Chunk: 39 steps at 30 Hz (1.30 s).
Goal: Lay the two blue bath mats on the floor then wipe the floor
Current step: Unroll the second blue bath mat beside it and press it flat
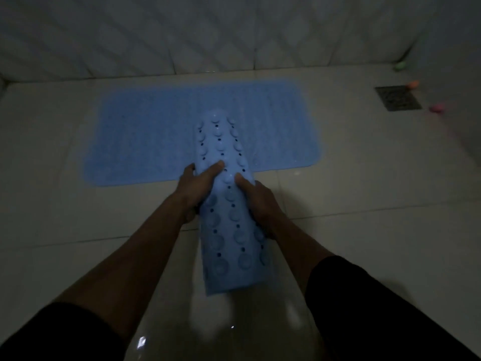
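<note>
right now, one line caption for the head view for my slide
Both hands, left hand and right hand, grip a rolled blue mat above the flat mat.

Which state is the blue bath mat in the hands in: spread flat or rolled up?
Rolled up. The held mat forms a tube, suction cups outward, gripped by the left hand and right hand.

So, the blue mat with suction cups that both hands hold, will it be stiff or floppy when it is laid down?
Probably floppy: the blue rubbery bath mat with suction cups curves into an arch between the left hand and right hand. It may cling when pressed, since the cups face up now. The glossy pale floor tiles look wet, so perhaps slippery.
</note>
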Each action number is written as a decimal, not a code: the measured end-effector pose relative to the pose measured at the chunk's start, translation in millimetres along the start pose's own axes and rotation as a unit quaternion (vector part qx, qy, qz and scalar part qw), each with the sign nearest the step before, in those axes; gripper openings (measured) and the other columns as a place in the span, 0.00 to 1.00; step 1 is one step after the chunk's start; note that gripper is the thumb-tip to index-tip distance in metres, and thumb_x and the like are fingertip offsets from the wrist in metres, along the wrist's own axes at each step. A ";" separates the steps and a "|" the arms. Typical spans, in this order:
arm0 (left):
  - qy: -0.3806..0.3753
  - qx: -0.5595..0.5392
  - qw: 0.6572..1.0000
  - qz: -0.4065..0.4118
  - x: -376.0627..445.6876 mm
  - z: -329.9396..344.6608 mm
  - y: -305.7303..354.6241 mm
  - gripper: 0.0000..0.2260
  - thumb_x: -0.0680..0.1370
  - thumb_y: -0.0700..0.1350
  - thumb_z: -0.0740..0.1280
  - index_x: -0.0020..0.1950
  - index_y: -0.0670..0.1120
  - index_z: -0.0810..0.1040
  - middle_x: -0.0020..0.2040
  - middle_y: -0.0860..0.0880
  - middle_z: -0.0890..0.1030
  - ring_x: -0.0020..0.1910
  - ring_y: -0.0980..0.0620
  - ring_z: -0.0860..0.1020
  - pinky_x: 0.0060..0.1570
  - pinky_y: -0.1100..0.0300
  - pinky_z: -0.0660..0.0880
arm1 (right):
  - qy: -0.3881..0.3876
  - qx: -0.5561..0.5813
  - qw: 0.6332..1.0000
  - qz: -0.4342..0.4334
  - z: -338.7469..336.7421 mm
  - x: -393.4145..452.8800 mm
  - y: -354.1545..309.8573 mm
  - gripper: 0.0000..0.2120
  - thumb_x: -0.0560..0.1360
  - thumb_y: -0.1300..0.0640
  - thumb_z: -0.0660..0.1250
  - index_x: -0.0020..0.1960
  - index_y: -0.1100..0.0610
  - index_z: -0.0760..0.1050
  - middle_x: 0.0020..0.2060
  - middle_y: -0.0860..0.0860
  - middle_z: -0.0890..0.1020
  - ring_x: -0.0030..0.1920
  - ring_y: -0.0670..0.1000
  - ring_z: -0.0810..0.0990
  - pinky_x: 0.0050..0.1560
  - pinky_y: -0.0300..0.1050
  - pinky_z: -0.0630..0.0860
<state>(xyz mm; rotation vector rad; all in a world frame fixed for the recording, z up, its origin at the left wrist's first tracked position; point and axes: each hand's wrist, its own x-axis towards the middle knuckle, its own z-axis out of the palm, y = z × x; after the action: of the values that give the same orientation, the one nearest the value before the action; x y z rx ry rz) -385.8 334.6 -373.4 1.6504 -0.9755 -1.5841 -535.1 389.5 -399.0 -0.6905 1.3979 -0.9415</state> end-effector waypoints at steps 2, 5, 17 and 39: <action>-0.035 -0.010 0.999 0.000 -2.9 23.4 -14.3 0.32 0.66 0.59 0.79 0.66 0.48 0.77 0.59 0.48 0.82 0.52 0.45 0.84 0.52 0.45 0.82 | 0.040 -0.016 0.999 -0.004 -22.8 -19.4 7.1 0.24 0.71 0.35 0.69 0.59 0.49 0.82 0.54 0.50 0.85 0.52 0.51 0.85 0.55 0.52 0.82; -0.089 0.010 0.995 -0.036 -17.6 52.1 -32.0 0.25 0.71 0.59 0.77 0.63 0.51 0.76 0.56 0.50 0.82 0.49 0.48 0.84 0.44 0.51 0.83 | 0.084 -0.035 0.996 0.011 -48.7 -49.0 13.5 0.18 0.74 0.39 0.68 0.57 0.50 0.82 0.52 0.49 0.85 0.50 0.50 0.85 0.54 0.50 0.82; -0.137 0.021 0.990 -0.011 -61.4 139.0 -83.2 0.21 0.66 0.66 0.74 0.55 0.61 0.80 0.60 0.51 0.83 0.55 0.48 0.83 0.56 0.46 0.81 | 0.182 -0.095 0.978 0.021 -135.7 -94.9 50.7 0.32 0.68 0.32 0.70 0.62 0.54 0.76 0.56 0.51 0.82 0.52 0.52 0.83 0.54 0.55 0.81; 0.093 0.135 0.987 0.008 -91.9 169.9 -92.1 0.28 0.78 0.59 0.68 0.72 0.47 0.66 0.67 0.42 0.76 0.61 0.43 0.78 0.63 0.45 0.76 | 0.184 -0.163 0.968 -0.043 -169.4 -95.1 53.0 0.15 0.81 0.48 0.60 0.61 0.57 0.73 0.50 0.52 0.77 0.52 0.55 0.77 0.48 0.44 0.68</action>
<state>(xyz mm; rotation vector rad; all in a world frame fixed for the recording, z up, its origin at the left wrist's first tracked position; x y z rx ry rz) -547.5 468.2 -415.3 1.9279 -1.1388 -1.3032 -688.7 519.1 -411.7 -0.8559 1.8923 -0.9485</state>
